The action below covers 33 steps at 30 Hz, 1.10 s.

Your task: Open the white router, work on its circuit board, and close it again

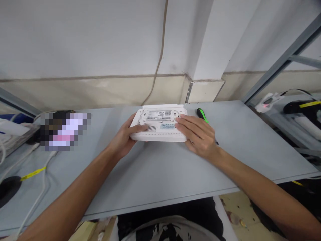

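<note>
We have a white router [158,123] lying upside down on the grey surface [160,177], its labels, QR code and vent holes facing up, a little beyond the surface's near edge. Our left hand [124,136] grips its left end, with the thumb across the top and the fingers curled out of sight. Our right hand [197,134] lies on its right end with the fingers spread and flat. Just past those fingers, a screwdriver with a green handle [202,115] lies on the surface, its shaft hidden under the right hand and its dark tip showing beside the palm. Further left is a pixelated object [64,131] too blurred to identify, and near it white cables [37,187] run across the surface, one with a yellow tag [33,173], close to a round black hole [8,190]. To the right, well apart from the router, a black device with a yellow strap [299,107] and a white device [267,102] sit beyond a grey metal frame [283,57]. Nothing stands between our hands and the router.
</note>
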Tool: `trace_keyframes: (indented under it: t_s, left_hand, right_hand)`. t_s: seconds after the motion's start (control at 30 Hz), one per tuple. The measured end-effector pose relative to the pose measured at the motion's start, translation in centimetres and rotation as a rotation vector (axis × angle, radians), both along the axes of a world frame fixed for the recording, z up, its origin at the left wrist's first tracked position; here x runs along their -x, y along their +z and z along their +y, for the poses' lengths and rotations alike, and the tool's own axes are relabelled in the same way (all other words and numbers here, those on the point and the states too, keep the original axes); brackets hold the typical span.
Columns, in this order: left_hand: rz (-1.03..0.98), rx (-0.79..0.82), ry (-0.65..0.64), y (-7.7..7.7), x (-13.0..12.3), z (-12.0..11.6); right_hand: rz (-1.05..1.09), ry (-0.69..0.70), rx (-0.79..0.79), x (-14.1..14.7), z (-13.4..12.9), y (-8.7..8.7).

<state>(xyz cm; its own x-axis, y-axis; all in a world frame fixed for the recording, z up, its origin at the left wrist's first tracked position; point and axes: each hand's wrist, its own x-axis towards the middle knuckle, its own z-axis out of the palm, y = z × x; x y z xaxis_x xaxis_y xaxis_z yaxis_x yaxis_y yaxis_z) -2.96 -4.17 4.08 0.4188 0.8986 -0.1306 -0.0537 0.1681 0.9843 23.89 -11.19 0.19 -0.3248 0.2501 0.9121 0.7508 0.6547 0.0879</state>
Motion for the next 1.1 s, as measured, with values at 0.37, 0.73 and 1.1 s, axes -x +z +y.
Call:
trace_keyframes:
  t_s: [0.37, 0.73, 1.1]
  left_hand:
    - [-0.078, 0.012, -0.057, -0.9, 0.7, 1.0]
    - [-0.06, 0.126, -0.105, -1.3, 0.9, 1.6]
    - [0.008, 0.156, -0.148, -0.3, 0.9, 1.8]
  right_hand:
    - [0.109, 0.177, 0.075, 0.3, 0.0, 0.7]
    - [-0.052, 0.179, 0.22, 0.4, -0.6, 0.6]
    - [-0.044, 0.172, 0.04, 2.0, -1.2, 0.6]
